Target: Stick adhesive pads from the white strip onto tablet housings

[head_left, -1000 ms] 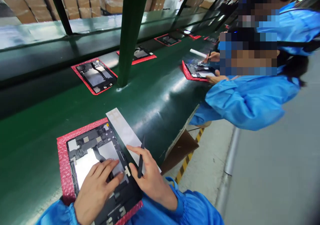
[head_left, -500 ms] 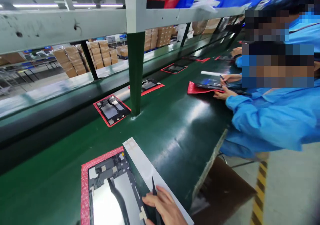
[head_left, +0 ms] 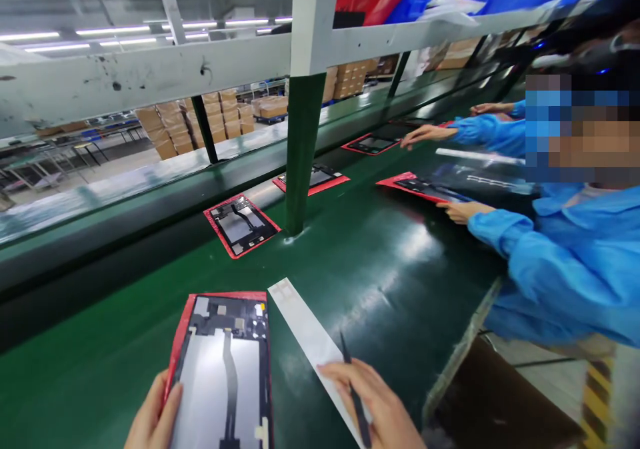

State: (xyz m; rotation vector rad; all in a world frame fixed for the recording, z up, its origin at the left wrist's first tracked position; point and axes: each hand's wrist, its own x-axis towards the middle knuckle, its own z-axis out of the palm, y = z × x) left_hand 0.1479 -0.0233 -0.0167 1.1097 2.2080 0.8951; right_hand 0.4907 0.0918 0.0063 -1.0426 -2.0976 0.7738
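My left hand point(head_left: 156, 414) grips the left edge of a tablet panel point(head_left: 215, 382), thumb on top. Its inner side faces up, with a dark ribbon cable down the silver middle. Under the panel lies a red bubble-wrap sheet point(head_left: 181, 332), which shows along the left and far edges. In my right hand point(head_left: 377, 402) is a pair of dark pointed tweezers point(head_left: 354, 389), the tip pointing away from me. That hand is over a long white strip point(head_left: 305, 326), whose far end bears a few small pale stickers.
More panels on red sheets lie further along the green bench, such as a tablet panel point(head_left: 243, 222) beside the green post point(head_left: 303, 149). At right a co-worker in a blue sleeve point(head_left: 520, 236) holds another panel point(head_left: 440, 189). A white beam point(head_left: 145, 69) crosses above.
My left hand has come into view holding the panel. The panel has turned more upright in view. My right hand has moved off the panel, rightward. The co-worker's arm now reaches across the bench.
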